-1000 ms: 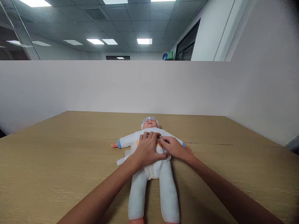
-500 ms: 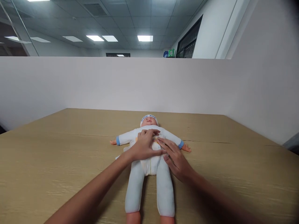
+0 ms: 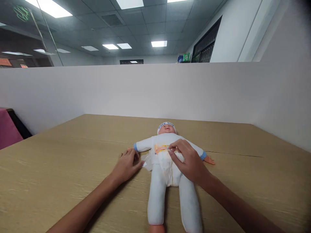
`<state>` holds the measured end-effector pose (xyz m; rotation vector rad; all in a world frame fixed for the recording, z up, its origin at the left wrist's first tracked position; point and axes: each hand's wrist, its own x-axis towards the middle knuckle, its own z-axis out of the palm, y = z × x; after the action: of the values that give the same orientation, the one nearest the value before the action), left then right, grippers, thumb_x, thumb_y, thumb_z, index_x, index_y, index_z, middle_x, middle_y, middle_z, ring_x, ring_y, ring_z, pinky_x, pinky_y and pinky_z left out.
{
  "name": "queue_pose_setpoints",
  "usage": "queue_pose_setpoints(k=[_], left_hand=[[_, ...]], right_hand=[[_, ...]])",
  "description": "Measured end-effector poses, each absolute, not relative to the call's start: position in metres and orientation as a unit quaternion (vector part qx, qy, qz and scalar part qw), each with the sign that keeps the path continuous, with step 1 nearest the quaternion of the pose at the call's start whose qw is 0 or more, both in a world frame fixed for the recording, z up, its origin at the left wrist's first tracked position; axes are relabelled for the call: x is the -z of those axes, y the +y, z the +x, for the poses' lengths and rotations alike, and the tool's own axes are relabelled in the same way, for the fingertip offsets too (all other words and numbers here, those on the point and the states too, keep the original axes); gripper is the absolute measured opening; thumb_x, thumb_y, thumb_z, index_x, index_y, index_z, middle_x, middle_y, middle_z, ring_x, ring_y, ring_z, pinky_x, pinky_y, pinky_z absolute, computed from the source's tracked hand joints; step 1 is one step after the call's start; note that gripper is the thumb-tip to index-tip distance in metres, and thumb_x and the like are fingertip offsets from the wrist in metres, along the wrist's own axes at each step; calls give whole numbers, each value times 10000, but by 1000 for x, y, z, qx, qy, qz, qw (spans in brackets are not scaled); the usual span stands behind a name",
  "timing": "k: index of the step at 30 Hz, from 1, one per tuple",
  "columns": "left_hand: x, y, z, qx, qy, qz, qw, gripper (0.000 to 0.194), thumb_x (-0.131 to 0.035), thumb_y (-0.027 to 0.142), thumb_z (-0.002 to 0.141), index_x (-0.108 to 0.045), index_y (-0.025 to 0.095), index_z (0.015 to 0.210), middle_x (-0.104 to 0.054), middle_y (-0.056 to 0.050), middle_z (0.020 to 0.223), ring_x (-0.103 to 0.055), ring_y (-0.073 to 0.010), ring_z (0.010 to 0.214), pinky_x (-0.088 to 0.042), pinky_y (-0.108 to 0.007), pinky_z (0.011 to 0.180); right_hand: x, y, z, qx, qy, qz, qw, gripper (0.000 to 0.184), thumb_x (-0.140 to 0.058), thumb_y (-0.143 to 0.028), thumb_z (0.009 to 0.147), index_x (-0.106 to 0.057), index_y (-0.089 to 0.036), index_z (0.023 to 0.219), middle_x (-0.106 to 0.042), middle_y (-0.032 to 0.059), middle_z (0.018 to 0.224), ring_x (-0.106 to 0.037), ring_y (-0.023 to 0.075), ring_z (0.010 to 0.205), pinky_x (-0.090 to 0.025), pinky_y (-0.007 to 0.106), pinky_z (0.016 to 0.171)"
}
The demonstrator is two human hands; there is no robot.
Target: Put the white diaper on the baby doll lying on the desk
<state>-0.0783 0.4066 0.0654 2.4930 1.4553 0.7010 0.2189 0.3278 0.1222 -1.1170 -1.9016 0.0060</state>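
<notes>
A baby doll (image 3: 163, 191) in white clothes with blue cuffs and a printed headband lies on its back, head away from me and arms spread. Around its hips is a white diaper (image 3: 167, 166) with an orange and yellow pattern at the waistband. At the doll's left-of-picture side, my left hand (image 3: 127, 165) has its fingers closed at the diaper's side tab (image 3: 147, 161), which sticks out over the table. Over the belly, my right hand (image 3: 188, 160) is curled, thumb and fingertips closed at the diaper's front waistband. Its fingers cover the waistband's right part.
The doll lies on a wide wooden-topped table (image 3: 73, 187) with a thin seam across it. A white partition (image 3: 145, 92) stands behind and to the right. Something pink (image 3: 9, 129) shows beyond the left edge.
My left hand has left the doll's belly and moved left to the diaper's side tab. My right hand stays at the front, its fingers now more curled. The view has turned left.
</notes>
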Motion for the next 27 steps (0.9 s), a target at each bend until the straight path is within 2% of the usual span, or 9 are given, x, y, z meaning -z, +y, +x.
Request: queue_pose_setpoints(k=[4, 8, 12, 15, 18, 21, 24, 27], left_hand=[[-72, 403, -74, -167, 510, 839, 92, 342, -595, 547, 975, -575, 217, 886, -721, -77, 1035, -639, -318, 1027, -395, -453, 919], [-79, 403, -76, -143, 521, 820, 190, 359, -627, 554, 915, -593, 220, 788, -713, -37, 889, -620, -255, 892, -384, -379, 819], [-92, 406, -77, -150, 471, 792, 359, 449, -632, 629, 860, -563, 212, 708, -585, 10, 721, -504, -180, 716, -341, -322, 687], [-109, 410, -69, -220, 431, 753, 446, 503, -604, 673, 852, -515, 212, 672, -482, 32, 688, -422, -155, 690, -308, -307, 665], [-128, 414, -49, -286, 425, 723, 463, 476, -616, 652, 850, -549, 210, 684, -475, 31, 699, -409, -163, 721, -301, -307, 684], [-136, 418, -20, -295, 404, 718, 484, 466, -653, 641, 846, -604, 204, 692, -505, 28, 701, -425, -167, 729, -311, -310, 697], [-130, 422, 4, -296, 360, 721, 513, 479, -672, 652, 860, -651, 191, 733, -554, 19, 719, -454, -167, 724, -340, -313, 704], [-115, 424, 15, -363, 341, 691, 524, 493, -639, 689, 887, -648, 197, 886, -579, 12, 801, -499, -171, 754, -399, -312, 728]], right_hand=[[-137, 353, 184, -25, -768, -546, 334, 209, -647, -334, 1008, -518, -242, 872, -641, -10, 876, -588, 193, 831, -381, 318, 701], [-130, 368, 173, 9, -753, -606, 257, 284, -694, -367, 956, -485, -238, 814, -640, -11, 838, -547, 187, 791, -262, 316, 637], [-126, 370, 174, 12, -747, -618, 244, 280, -695, -344, 933, -475, -238, 795, -637, -9, 833, -534, 187, 791, -234, 318, 624], [-127, 368, 175, 10, -747, -616, 250, 292, -709, -344, 926, -468, -238, 799, -642, -9, 844, -542, 188, 800, -232, 320, 621], [-130, 367, 179, -15, -763, -589, 265, 323, -716, -411, 936, -478, -239, 801, -643, -13, 838, -552, 186, 784, -270, 316, 636], [-133, 368, 184, -50, -779, -561, 277, 361, -724, -482, 944, -511, -239, 783, -653, -14, 827, -577, 186, 777, -321, 311, 662], [-132, 371, 188, -47, -776, -559, 290, 322, -675, -383, 986, -517, -237, 747, -653, -3, 804, -578, 180, 755, -322, 310, 658], [-128, 375, 190, -29, -771, -564, 296, 321, -545, -288, 1047, -506, -237, 733, -633, 10, 786, -550, 179, 741, -295, 314, 653]])
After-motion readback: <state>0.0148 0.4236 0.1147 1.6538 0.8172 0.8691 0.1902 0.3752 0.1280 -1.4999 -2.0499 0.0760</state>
